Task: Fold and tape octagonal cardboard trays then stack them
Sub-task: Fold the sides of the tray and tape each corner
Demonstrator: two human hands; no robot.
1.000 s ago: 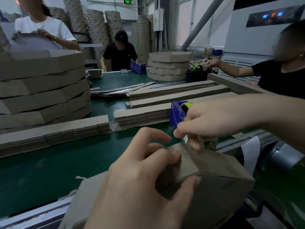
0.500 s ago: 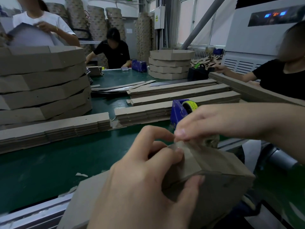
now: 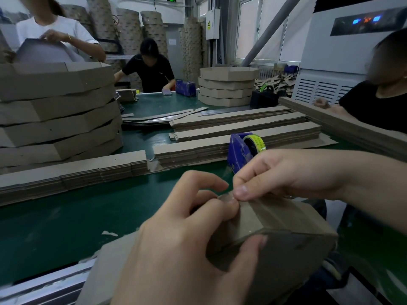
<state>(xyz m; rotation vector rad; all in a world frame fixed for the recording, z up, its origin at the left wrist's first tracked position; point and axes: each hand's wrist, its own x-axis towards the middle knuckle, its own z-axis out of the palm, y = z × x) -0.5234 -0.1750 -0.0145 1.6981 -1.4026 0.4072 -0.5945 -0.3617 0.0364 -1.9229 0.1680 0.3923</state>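
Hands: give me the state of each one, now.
Left hand: closed on the cardboard tray.
Right hand: fingertips pinched at the tray's top edge, apparently pressing clear tape.

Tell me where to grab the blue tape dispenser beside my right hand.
Grip the blue tape dispenser by its two flat side walls, coming from above: it stands upright on the green table, the yellow-green roll fills its top right, and the right hand blocks the near end.

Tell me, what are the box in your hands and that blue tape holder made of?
The tray looks like plain brown cardboard: matte, with sharp fold creases and a glossy strip of clear tape over one corner. The tape dispenser seems to be hard blue plastic, smooth and slightly shiny. Its roll has a yellow-green core.
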